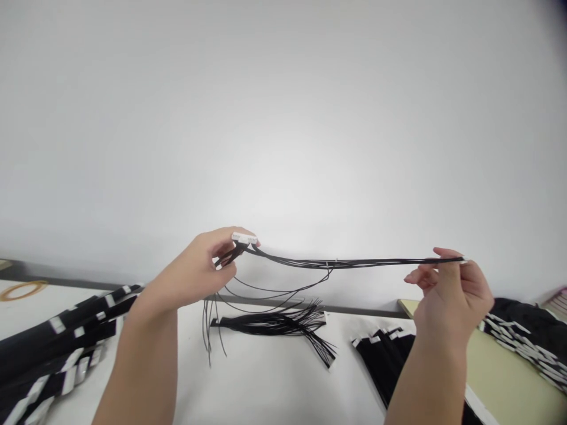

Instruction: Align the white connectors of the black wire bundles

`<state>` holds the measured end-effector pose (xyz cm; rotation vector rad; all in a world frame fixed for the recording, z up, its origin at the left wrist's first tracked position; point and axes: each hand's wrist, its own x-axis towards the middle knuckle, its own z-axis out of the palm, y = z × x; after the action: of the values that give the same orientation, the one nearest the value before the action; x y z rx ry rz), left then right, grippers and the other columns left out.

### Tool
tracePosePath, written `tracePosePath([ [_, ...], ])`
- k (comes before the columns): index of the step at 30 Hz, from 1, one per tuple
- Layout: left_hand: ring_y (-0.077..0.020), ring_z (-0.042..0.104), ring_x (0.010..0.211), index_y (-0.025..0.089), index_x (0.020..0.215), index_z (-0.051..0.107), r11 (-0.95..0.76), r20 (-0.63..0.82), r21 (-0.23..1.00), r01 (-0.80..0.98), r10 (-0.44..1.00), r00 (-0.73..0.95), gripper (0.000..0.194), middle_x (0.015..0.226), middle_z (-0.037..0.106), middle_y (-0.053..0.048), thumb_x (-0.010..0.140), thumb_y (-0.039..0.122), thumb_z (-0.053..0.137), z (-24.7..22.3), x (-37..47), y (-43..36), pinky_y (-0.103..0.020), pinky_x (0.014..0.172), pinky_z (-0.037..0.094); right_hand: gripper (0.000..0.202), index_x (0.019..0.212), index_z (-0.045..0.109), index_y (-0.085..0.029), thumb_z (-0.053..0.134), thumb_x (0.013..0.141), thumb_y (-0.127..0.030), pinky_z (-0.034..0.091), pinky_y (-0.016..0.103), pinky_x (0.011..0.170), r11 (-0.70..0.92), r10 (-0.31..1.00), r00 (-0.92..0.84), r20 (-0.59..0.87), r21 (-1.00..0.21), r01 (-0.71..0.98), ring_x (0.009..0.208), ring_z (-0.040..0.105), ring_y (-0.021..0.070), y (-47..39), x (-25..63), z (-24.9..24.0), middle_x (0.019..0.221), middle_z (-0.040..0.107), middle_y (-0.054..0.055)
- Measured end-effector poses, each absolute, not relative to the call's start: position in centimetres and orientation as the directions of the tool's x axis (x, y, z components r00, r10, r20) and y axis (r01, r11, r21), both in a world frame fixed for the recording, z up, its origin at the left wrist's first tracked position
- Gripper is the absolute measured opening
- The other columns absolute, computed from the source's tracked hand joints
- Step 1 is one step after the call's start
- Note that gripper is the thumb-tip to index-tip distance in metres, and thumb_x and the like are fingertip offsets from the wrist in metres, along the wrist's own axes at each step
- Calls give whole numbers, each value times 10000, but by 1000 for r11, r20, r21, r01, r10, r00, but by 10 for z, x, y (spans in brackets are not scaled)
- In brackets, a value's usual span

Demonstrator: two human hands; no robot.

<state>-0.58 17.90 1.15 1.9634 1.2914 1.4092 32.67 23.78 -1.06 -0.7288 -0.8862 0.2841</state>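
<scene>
A black wire harness [301,262] is stretched between my two hands above the table. My left hand [217,260] is closed on its left end, where a white connector [244,238] shows at the fingertips. Some black wires loop under that palm, and several thin loose ends hang below it. My right hand [449,289] pinches the harness's far right end between thumb and finger, with a small whitish tip showing there. Midway along, a thin tie sits around the wires, and a few strands sag from it back toward the left hand.
On the white table [266,389] lies a bundle of black wires [274,323] with frayed ends. Black wire bundles with white ends [57,342] are piled at left. More black bundles [381,354] lie at right, near a yellowish board [509,372]. An orange ring [22,290] sits far left, before the wall.
</scene>
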Motion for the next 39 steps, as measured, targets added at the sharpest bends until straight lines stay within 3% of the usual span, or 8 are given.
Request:
tracePosePath([
  [3,-186,550,788,271,961,660,-519,523,648,557,835,169,405,983,641,-40,672,45,490,12,-8,179,-264,639,425,126,838,646,-154,617,753,-242,413,235,390,720,536,609,585,-693,32,385,515,121,237,327,-10,514,539,-41],
  [7,-212,561,838,263,968,658,-546,577,601,584,802,156,359,996,642,-53,701,91,490,14,-8,180,-276,662,446,169,870,644,-166,624,768,-299,421,237,396,667,613,598,517,-744,-42,380,506,116,235,324,-8,513,538,-44],
  [12,-236,554,983,267,1012,635,-563,662,518,644,741,116,326,1055,626,-52,746,140,496,13,-6,180,-332,836,457,258,893,625,-170,569,817,-410,442,263,407,557,785,449,427,-803,-210,366,457,118,229,322,-5,444,481,-49],
  [16,-227,565,956,273,1044,603,-547,679,546,634,733,49,298,1080,613,-49,769,176,543,9,-5,181,-344,824,472,348,923,631,-181,527,839,-502,445,271,403,393,918,221,329,-826,-403,336,405,105,226,320,-4,402,425,-65],
  [21,-216,560,900,261,1014,615,-529,655,626,573,755,-18,253,1053,613,-50,762,244,609,7,-3,181,-345,802,468,384,941,647,-190,504,836,-531,441,268,408,285,951,55,305,-792,-539,383,455,115,223,311,-5,472,501,-32],
  [30,-141,517,737,239,979,586,-509,630,703,497,769,-104,172,896,597,-18,817,297,573,11,1,178,-306,762,432,370,1113,561,-214,568,806,-419,534,409,730,418,872,-43,488,-788,-453,749,610,191,215,281,-7,820,607,40],
  [34,-143,514,771,238,945,583,-527,642,724,445,750,-157,139,896,576,-12,814,285,582,11,3,180,-288,718,423,581,1253,432,-266,677,726,-257,532,450,775,524,826,-28,563,-785,-330,850,602,215,211,263,-10,980,586,62],
  [39,-140,522,766,229,903,591,-552,663,723,415,723,-193,104,841,561,-2,800,237,599,11,5,180,-276,687,414,716,1289,385,-310,721,673,-169,524,470,836,585,793,35,608,-745,-319,931,558,197,208,243,-14,1016,540,49],
])
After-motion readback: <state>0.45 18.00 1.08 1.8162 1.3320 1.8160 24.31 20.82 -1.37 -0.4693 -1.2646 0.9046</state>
